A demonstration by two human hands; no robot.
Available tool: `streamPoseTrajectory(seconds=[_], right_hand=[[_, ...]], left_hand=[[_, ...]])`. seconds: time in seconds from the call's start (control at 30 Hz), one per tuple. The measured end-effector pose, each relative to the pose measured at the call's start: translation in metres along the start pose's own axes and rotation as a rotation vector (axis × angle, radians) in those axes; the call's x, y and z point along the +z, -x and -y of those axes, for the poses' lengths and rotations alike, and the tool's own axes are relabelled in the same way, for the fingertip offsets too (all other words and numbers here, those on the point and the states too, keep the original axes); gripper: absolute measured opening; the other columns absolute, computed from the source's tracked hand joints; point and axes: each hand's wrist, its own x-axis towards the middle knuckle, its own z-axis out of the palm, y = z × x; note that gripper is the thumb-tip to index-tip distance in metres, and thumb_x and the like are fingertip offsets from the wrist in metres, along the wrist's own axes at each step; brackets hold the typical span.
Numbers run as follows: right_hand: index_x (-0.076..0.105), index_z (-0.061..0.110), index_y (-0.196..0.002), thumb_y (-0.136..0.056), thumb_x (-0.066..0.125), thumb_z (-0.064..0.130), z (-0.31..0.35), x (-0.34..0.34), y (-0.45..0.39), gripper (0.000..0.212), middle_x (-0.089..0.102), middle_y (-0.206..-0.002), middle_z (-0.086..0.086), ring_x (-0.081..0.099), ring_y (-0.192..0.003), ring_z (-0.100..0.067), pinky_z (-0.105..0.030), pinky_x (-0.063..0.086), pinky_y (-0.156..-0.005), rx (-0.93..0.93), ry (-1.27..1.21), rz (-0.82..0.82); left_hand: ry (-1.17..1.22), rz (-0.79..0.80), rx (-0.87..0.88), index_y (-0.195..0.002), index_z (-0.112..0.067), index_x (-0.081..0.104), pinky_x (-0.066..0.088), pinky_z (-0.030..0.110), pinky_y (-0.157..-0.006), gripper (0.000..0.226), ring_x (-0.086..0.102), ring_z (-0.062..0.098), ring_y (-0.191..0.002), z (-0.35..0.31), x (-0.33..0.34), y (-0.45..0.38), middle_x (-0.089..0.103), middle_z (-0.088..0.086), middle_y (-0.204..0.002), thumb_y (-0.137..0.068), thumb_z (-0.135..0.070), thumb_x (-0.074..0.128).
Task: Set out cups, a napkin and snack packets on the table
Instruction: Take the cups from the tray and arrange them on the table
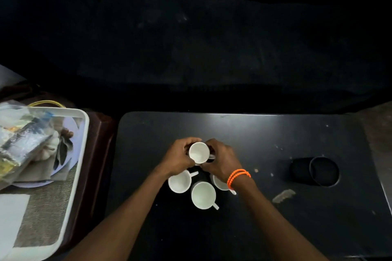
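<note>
**Fourth cup held between both hands, just beyond the three already standing**

Both hands meet at the middle of the dark tabletop (265, 133), wrapped around one white cup (199, 152). The left hand (180, 155) grasps its left wall and the right hand (220, 160) grasps its right wall, where the handle seems to poke out under the fingers. The cup stands upright with its mouth facing up; whether its base already touches the tabletop cannot be told, since the hands hide it.

The relation that matters is front to back: the held cup lies on the far side of the three other cups, close to them. The left cup (179, 182) sits just under the left wrist, the near cup (203, 195) is nearest the person with its handle pointing down-right, and the right cup (220, 183) is half hidden beneath the right wrist and its orange bracelets (238, 177). Neither hand is nearer than the other. Setting the cup down probably calls for keeping it clear of those three rims, with free space lying farther away and to either side.

A black cylindrical container (314, 171) lies on its side well to the right, near some crumbs, out of the way. The white tray (83, 133), left of the tabletop, holds the snack packets (25, 137) and a plate, not yet set out.
</note>
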Motion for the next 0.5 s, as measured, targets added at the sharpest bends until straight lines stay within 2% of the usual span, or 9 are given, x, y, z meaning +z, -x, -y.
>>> streamPoseTrajectory(seconds=[0.1, 0.23, 0.27, 0.33, 0.43, 0.5], right_hand=[[0.063, 0.021, -0.116, -0.067, 0.084, 0.03, -0.001, 0.013, 0.007, 0.054, 0.075, -0.11, -0.003, 0.07, -0.1, -0.029, -0.043, 0.055, -0.09, 0.005, -0.007, -0.057], [0.062, 0.025, -0.118, -0.071, 0.079, 0.031, -0.003, 0.02, 0.018, 0.05, 0.071, -0.113, 0.003, 0.066, -0.105, -0.025, -0.038, 0.046, -0.094, -0.002, 0.065, -0.124], [0.061, 0.025, -0.12, -0.072, 0.079, 0.03, -0.002, 0.02, 0.023, 0.052, 0.07, -0.116, 0.003, 0.064, -0.108, -0.024, -0.036, 0.042, -0.096, 0.005, 0.063, -0.162], [0.061, 0.024, -0.123, -0.074, 0.076, 0.025, 0.0, 0.02, 0.041, 0.051, 0.067, -0.116, 0.003, 0.06, -0.109, -0.023, -0.034, 0.039, -0.094, 0.006, -0.004, -0.328], [0.06, 0.024, -0.108, -0.08, 0.068, 0.023, 0.006, 0.029, 0.08, 0.029, 0.055, -0.094, 0.009, 0.055, -0.089, -0.017, -0.03, 0.044, -0.081, 0.031, -0.118, -0.604], [0.061, 0.024, -0.103, -0.082, 0.068, 0.021, 0.009, 0.041, 0.106, 0.023, 0.049, -0.087, 0.011, 0.05, -0.08, -0.012, -0.028, 0.042, -0.074, 0.124, -0.155, -0.623]], left_hand=[[-0.094, 0.004, 0.026, -0.129, -0.015, 0.068, 0.057, 0.042, -0.103, 0.067, 0.068, 0.022, -0.121, 0.004, 0.001, -0.001, 0.072, 0.004, -0.128, -0.07, 0.017, 0.073], [-0.195, -0.017, 0.022, -0.133, -0.015, 0.067, 0.052, 0.042, -0.109, 0.067, 0.065, 0.021, -0.126, 0.002, 0.0, 0.004, 0.07, 0.004, -0.133, -0.074, 0.017, 0.065], [-0.22, -0.086, 0.028, -0.134, -0.015, 0.067, 0.05, 0.041, -0.111, 0.068, 0.064, 0.021, -0.127, 0.0, 0.001, 0.008, 0.069, 0.005, -0.136, -0.075, 0.018, 0.062], [-0.173, -0.323, 0.025, -0.133, -0.016, 0.068, 0.051, 0.035, -0.11, 0.066, 0.065, 0.02, -0.123, -0.002, 0.006, 0.023, 0.067, 0.004, -0.135, -0.076, 0.017, 0.057], [0.056, -0.695, -0.019, -0.121, -0.023, 0.07, 0.054, 0.015, -0.089, 0.057, 0.068, 0.009, -0.102, -0.003, 0.023, 0.063, 0.067, -0.002, -0.119, -0.077, 0.012, 0.058], [0.181, -0.822, -0.077, -0.108, -0.028, 0.069, 0.053, 0.02, -0.079, 0.045, 0.067, 0.006, -0.087, 0.002, 0.042, 0.093, 0.07, -0.002, -0.103, -0.078, 0.005, 0.061]])
